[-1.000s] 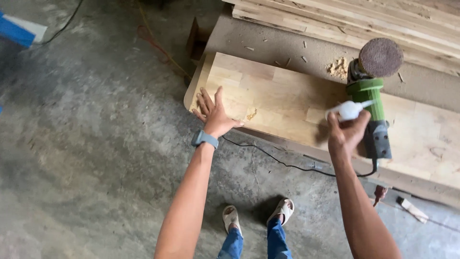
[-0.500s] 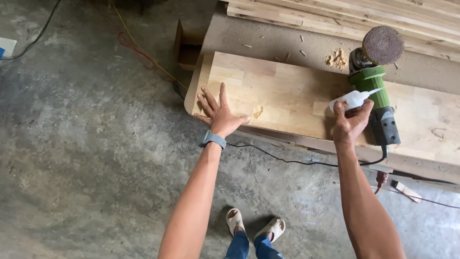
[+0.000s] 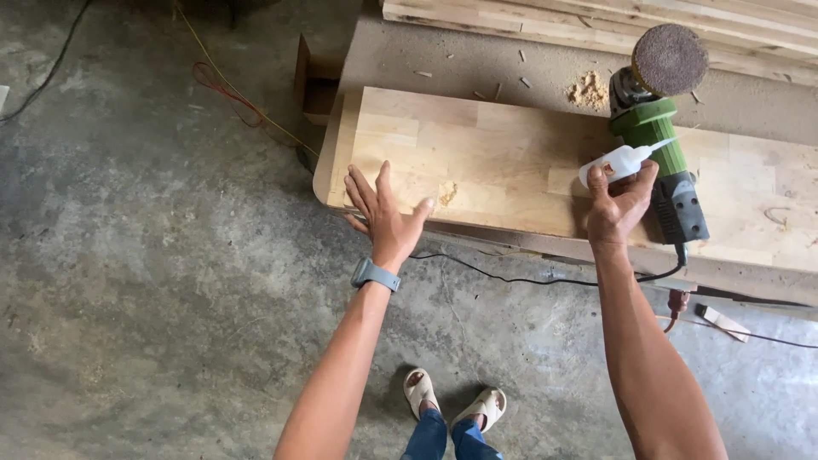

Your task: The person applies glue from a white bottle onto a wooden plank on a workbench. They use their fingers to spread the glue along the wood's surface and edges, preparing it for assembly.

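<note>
My left hand (image 3: 385,213) is spread flat over the near left corner of a pale jointed wooden board (image 3: 511,162), fingers apart, a grey watch on its wrist. A small chipped, filled spot (image 3: 446,196) lies on the board just right of its thumb. My right hand (image 3: 618,204) grips a small white squeeze bottle (image 3: 615,162) with a thin nozzle pointing up and right. The bottle is held above the board, right in front of a green angle grinder (image 3: 660,145) that lies on the board with its brown sanding disc (image 3: 670,58) facing up.
The board rests on a larger dusty panel (image 3: 477,64) with a sawdust pile (image 3: 588,89) and wood chips. More planks (image 3: 596,21) are stacked behind. The grinder's black cord (image 3: 511,277) runs across the concrete floor (image 3: 153,255). My sandalled feet (image 3: 452,400) stand below.
My left hand has lifted slightly and slid toward the board's near edge. My right hand with the bottle has shifted a little left, staying in front of the grinder.
</note>
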